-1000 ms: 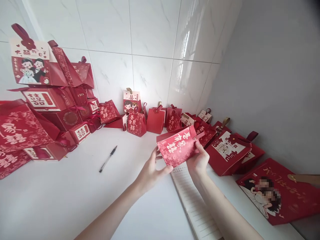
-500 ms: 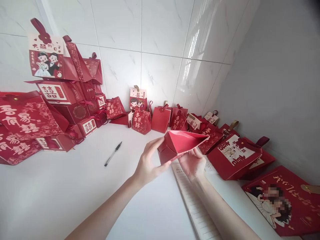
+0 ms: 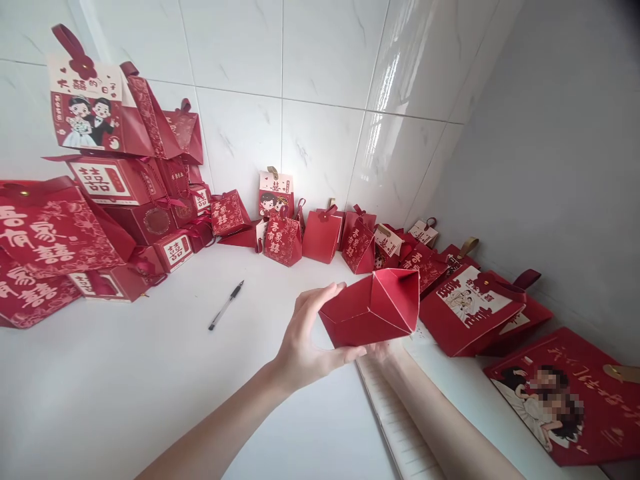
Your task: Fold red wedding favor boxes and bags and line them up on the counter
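A red folded-card gift box (image 3: 353, 310) is held tilted above the table, its creased base facing me and an opening at its upper right. My left hand (image 3: 305, 340) is closed on the box's left end, the thumb along the lower edge and the fingers over the upper side. Behind and below the box, my right hand (image 3: 387, 350) supports it. Most of its fingers are hidden by the card. Under my right forearm lies a lined notebook (image 3: 395, 413), partly covered.
A black-and-clear pen (image 3: 227, 305) lies on the white table (image 3: 175, 373). Stacked red gift boxes (image 3: 140, 223) rise at the left. Several smaller boxes (image 3: 320, 237) line the tiled wall, and larger ones (image 3: 465, 313) stand along the right, with a red box (image 3: 565, 400) nearest me.
The gift box has turned in my hands, so its base faces me where its long open side showed before. My right hand has moved further behind it.
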`<state>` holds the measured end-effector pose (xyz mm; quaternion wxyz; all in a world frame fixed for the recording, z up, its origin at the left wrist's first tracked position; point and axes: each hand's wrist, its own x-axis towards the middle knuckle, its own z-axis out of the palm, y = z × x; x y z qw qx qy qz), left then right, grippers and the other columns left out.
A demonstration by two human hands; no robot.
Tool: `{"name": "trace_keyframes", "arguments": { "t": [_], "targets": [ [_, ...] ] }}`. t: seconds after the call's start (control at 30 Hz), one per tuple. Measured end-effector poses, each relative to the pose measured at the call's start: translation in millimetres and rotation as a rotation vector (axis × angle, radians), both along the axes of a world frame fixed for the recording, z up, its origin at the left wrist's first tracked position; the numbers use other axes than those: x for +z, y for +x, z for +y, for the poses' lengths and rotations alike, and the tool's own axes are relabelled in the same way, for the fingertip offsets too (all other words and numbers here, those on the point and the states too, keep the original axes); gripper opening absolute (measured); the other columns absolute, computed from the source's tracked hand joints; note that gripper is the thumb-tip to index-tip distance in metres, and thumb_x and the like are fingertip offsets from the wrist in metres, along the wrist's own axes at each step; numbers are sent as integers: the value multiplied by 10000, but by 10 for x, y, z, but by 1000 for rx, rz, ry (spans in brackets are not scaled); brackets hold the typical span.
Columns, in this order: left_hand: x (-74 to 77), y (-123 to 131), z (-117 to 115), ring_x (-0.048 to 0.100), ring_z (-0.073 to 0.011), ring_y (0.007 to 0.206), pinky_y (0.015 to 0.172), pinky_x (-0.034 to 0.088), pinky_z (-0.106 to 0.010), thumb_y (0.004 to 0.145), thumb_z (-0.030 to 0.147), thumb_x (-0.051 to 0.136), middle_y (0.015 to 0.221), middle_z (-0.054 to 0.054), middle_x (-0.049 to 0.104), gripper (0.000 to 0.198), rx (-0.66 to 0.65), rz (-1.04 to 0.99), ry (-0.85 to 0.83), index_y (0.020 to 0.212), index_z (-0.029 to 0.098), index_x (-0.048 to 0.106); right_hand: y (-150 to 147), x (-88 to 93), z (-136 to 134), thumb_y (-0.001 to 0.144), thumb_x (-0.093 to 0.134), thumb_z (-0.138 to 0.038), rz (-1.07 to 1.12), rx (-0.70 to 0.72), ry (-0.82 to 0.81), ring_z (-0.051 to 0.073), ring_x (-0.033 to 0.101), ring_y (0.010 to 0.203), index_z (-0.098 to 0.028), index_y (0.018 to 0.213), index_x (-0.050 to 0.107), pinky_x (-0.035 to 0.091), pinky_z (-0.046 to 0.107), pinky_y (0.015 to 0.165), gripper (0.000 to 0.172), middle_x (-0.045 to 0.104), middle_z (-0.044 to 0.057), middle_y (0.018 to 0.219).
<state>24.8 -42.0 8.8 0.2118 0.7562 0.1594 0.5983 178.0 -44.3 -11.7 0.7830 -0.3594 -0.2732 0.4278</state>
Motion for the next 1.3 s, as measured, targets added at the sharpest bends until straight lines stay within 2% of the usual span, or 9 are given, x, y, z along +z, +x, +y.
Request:
{"name": "trace_keyframes", "arguments": {
  "t": [0.1,0.2,0.33,0.5,0.73,0.9,1.03,1.17,1.3],
  "targets": [
    [47,-14,23,510,-300,1132,904,446,-411,631,396,783,1244,-108,504,896,-46,-92,-314,1377,284,299,6,95,13,711,633,-462,98,141,-22,227,647,720,-199,850,641,557,361,647,297,677,43,821],
    [104,-31,115,516,-290,1121,834,479,-378,630,502,749,1241,-105,490,1033,-181,-170,-724,1430,305,125,14,175,13,720,643,-403,202,184,-27,199,641,734,-197,876,630,559,314,647,259,672,22,847],
    [115,-35,223,549,-244,1100,754,512,-307,764,576,593,1295,-68,488,829,-356,-317,-956,1421,348,142,-6,193,6,688,644,-302,200,154,-78,179,620,612,-185,735,599,569,287,563,134,640,2,689],
    [123,-37,222,645,-171,766,390,419,-197,834,449,552,1152,-35,585,634,-414,-364,-965,1378,379,235,-41,162,6,695,590,-224,269,193,-167,116,562,463,-170,730,587,514,181,381,64,594,-24,599],
    [134,-56,216,642,-175,771,379,440,-189,795,426,616,1148,-47,590,651,-378,-320,-940,1334,336,262,-14,158,32,723,600,-258,318,186,-180,111,573,467,-165,754,587,487,155,354,99,613,-16,635],
    [89,-49,219,625,-194,824,418,459,-198,779,478,604,1138,-51,588,621,-344,-271,-975,1302,324,307,7,155,35,735,624,-371,291,80,-65,123,595,537,-191,768,571,494,178,424,190,624,-29,668],
    [33,-47,254,602,-209,884,578,520,-270,803,574,495,1109,-62,588,627,-350,-266,-910,1338,300,315,32,143,42,683,687,-353,181,21,-21,131,578,563,-182,781,600,481,204,467,216,641,-20,709],
    [22,-62,312,564,-224,1018,785,493,-306,828,462,519,1167,-63,577,560,-328,-161,-790,1330,263,371,53,150,40,675,727,-368,98,-12,37,122,561,587,-183,848,634,473,204,504,270,643,-22,744],
    [12,-87,354,551,-221,1045,844,458,-312,838,381,496,1241,-52,548,498,-257,-102,-699,1313,253,417,40,150,40,703,712,-409,106,10,13,126,573,635,-202,909,649,462,193,513,299,655,-21,802]
  ]
}}
